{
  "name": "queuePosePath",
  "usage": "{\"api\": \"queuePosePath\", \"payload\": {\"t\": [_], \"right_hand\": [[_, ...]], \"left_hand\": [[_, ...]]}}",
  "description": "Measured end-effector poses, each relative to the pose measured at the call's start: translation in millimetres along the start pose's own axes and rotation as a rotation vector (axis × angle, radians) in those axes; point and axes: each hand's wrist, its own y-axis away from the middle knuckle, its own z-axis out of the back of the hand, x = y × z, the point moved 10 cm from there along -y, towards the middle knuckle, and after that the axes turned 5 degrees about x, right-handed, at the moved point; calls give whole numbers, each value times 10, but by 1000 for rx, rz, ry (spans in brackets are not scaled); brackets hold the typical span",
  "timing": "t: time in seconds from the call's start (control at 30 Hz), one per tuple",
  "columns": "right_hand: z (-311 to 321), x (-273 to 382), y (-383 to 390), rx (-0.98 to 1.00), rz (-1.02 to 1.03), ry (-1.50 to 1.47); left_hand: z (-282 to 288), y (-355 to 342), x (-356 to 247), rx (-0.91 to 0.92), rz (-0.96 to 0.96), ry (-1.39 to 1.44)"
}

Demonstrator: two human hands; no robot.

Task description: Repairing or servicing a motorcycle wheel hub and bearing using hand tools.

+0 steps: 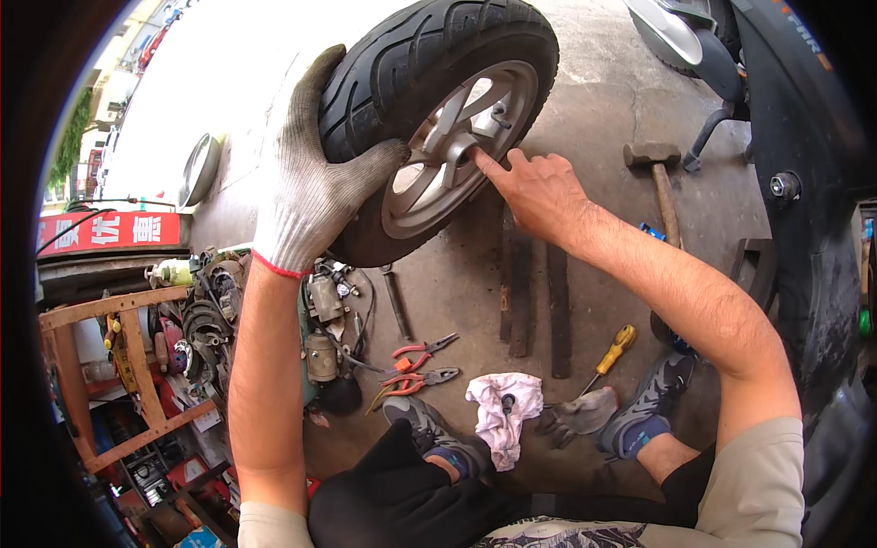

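Note:
A scooter wheel with a black tyre and silver spoked rim is held up off the floor, tilted, in front of me. My left hand, in a white knit glove with a red cuff, grips its left side, fingers along the tread and thumb over the sidewall towards the rim. My bare right hand has its index finger stretched out with the tip at the hub's centre hole; the other fingers are curled. Whether the fingertip is inside the hole is hard to tell.
Pliers, a white rag with a small dark part, a grey glove and a yellow-handled screwdriver lie near my feet. A sledgehammer and dark bars lie beyond. A scooter stands right; a cluttered rack, left.

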Motion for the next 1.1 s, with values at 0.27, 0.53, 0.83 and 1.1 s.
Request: {"api": "queuePosePath", "payload": {"t": [0.27,0.53,0.83,1.1], "right_hand": [[-251,-27,-40,-22,-116,-536],[-215,-3,28,-210,-247,-371],[-605,380,-125,-228,-221,-2928],[-536,501,-299,-479,-50,-3557]], "left_hand": [[-21,-58,-24,-15,16,24],[10,-50,-36,-14,22,-13],[-22,1,14,15,49,23],[-92,-11,-1,45,131,155]]}}
